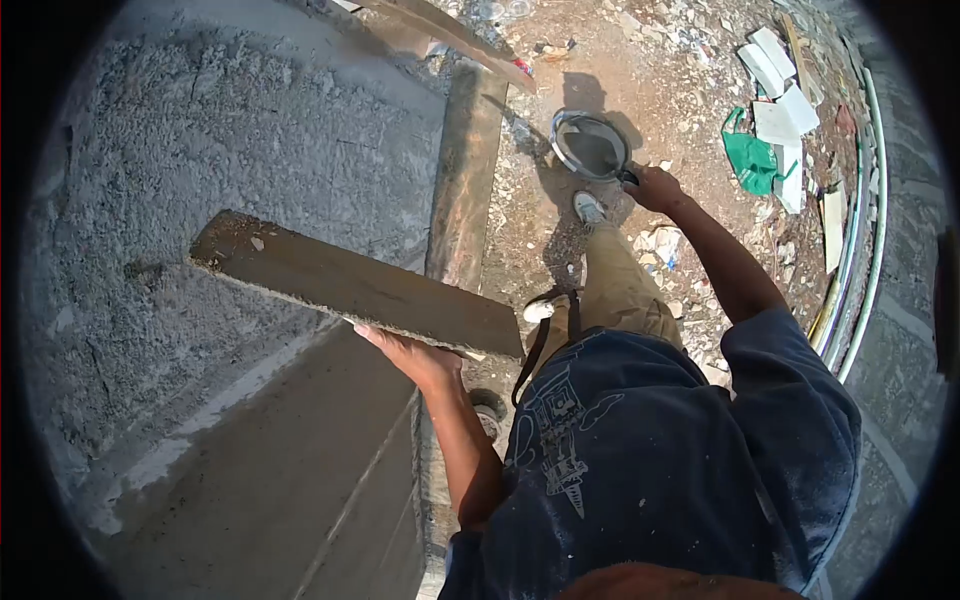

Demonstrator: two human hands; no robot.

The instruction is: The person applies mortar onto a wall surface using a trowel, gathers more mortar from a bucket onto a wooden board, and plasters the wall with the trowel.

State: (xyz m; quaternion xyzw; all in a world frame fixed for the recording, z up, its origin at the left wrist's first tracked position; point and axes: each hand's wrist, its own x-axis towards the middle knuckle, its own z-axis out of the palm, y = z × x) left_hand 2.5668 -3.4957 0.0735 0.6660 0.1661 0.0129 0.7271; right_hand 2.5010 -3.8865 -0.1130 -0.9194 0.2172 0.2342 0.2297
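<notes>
My left hand [415, 360] holds a long brown board [360, 285] at its lower edge, with part of the fingers hidden behind it. The board slants over the grey wall surface, its far end at the left, and a small crumb lies on it. Out to the right, my right hand [655, 190] is closed round the dark handle of a round pan [592, 147] with a pale rim. The pan is held above the ground, past my shoe; what it contains is hard to make out.
Rough grey wall [270, 150] fills the left, with a smoother section [290, 450] below. A concrete edge [465, 170] runs beside rubble ground. A beam [460, 35] juts in at the top. White pieces [780, 120], a green bag [750, 160] and pipes [872, 230] lie right.
</notes>
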